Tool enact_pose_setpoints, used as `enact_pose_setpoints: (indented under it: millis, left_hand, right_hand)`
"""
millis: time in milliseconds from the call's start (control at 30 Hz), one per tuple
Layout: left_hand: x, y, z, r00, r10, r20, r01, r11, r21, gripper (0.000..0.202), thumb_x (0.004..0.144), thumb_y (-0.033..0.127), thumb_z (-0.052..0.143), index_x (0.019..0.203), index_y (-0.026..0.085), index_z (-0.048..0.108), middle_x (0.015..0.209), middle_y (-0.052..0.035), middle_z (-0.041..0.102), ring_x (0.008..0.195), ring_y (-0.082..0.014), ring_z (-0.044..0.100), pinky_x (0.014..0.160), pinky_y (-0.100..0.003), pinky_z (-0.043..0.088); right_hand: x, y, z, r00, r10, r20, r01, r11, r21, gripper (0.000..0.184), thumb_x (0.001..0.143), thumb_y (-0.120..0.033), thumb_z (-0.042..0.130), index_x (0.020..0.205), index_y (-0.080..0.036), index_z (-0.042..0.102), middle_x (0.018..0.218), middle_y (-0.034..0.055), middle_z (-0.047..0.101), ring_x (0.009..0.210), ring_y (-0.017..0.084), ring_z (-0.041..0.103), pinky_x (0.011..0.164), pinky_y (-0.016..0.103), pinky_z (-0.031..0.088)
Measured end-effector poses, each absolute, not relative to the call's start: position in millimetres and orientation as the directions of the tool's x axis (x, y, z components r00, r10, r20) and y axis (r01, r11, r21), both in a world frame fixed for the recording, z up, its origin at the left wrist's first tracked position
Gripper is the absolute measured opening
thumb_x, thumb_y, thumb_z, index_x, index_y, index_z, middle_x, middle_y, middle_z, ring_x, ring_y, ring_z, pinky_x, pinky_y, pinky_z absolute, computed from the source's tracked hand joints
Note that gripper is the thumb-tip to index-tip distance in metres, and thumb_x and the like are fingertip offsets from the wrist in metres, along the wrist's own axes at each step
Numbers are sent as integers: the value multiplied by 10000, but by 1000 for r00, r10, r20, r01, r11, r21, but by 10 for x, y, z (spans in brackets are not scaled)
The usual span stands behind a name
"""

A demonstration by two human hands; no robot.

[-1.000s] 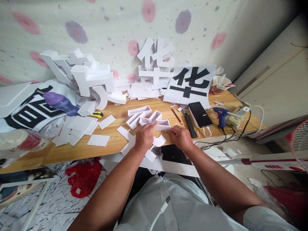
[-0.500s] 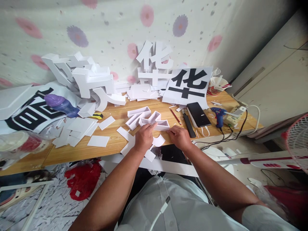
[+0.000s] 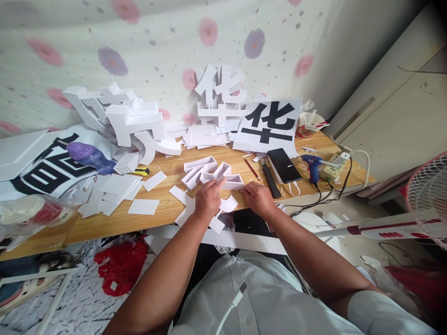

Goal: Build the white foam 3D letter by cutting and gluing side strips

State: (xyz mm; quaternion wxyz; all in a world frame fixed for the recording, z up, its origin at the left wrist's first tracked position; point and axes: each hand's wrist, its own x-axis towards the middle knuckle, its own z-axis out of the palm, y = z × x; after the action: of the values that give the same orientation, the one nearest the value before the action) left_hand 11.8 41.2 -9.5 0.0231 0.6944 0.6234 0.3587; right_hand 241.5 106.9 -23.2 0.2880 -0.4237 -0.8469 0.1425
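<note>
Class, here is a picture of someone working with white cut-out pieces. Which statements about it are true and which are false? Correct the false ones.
1. Both hands, left and right, are at an open-topped white piece. True.
2. The blue glue gun lies between the hands. False: it lies to the right of both.
3. A reddish pencil lies to the left of the black phone. True.
4. The yellow cutter is in the right hand. False: it lies on the table, left of both hands.
5. A red bag lies below the table's level. True.
</note>
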Motion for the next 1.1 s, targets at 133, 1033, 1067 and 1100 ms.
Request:
enact_pose_setpoints:
  millis: [133, 1033, 1067, 1100]
  left_hand:
    - [127, 410, -86, -38, 881, 471, 853, -217, 475, 546, 990, 13, 481, 1408, 235, 752, 1179, -82, 790, 1096, -216, 749, 988, -331, 608]
    - [132, 403, -66, -45, 887, 459, 845, -212, 492, 514, 1014, 49, 474, 1405, 232, 753, 1183, -89, 795, 1136, -232, 744, 1024, -346, 601]
    - [132, 403, -67, -45, 887, 459, 845, -211, 491, 519, 1012, 48, 475, 1408, 236, 751, 1183, -89, 794, 1138, -232, 744, 1027, -346, 601]
    - [131, 404, -68, -45, 887, 460, 846, -211, 490, 527, 1008, 44, 474, 1412, 239, 749, 1185, -89, 794, 1142, -231, 743, 1035, -348, 599]
  right_hand:
    - [2406, 1077, -196, -484, 799, 356, 630, 601, -492, 276, 1058, -273, 642, 813, -212, 753, 851, 64, 754, 817, 203, 694, 750, 293, 456]
    - [2407, 1134, -128, -524, 803, 284, 670, 595, -445, 253, 1030, -306, 716, 802, -219, 781, 836, 51, 774, 785, 196, 699, 708, 282, 432]
    - [2406, 1137, -109, -525, 803, 281, 668, 594, -449, 253, 1025, -305, 720, 795, -219, 780, 833, 51, 776, 781, 197, 697, 707, 284, 432]
    - [2407, 1141, -89, -525, 803, 281, 665, 593, -454, 252, 1022, -304, 720, 792, -220, 781, 833, 52, 778, 778, 198, 696, 707, 286, 433]
